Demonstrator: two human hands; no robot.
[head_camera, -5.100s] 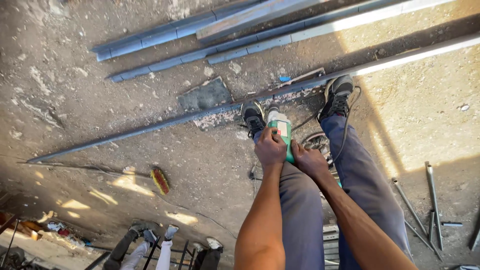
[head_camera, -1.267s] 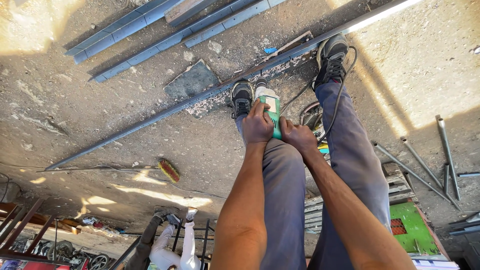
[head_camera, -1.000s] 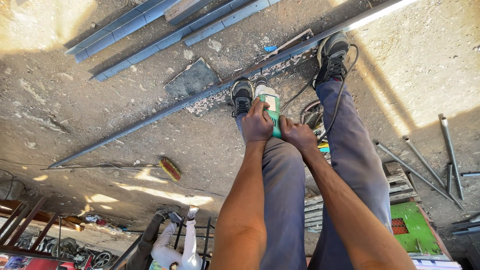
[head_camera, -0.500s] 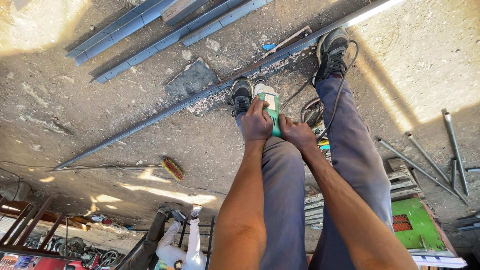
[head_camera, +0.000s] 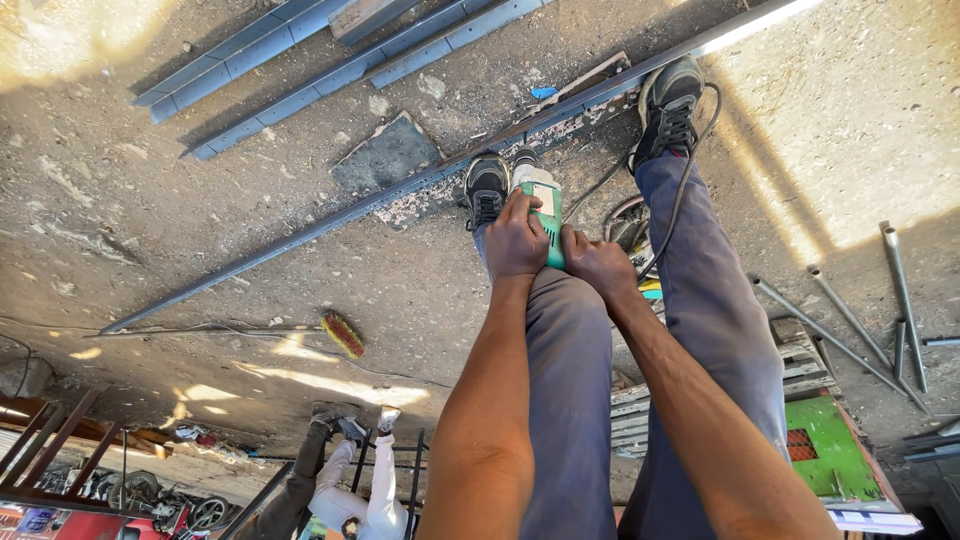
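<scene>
Rough dusty concrete floor (head_camera: 150, 200), harsh sunlight patches, long shadows, loose steel profiles (head_camera: 300, 60), scattered rods (head_camera: 850, 330)

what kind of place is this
Most likely an outdoor metalworking yard. Long steel bars lie on the rough concrete ground, loose pipes sit to the side, and both hands grip a green power tool at a long bar.

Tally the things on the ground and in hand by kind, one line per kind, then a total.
Green power tool, held by left hand and right hand: 1
Long angle bar under the feet: 1
Grey channel lengths at top: 2
Thin rods at right: 4
Brush: 1
Flat slab: 1
Total: 10
</scene>
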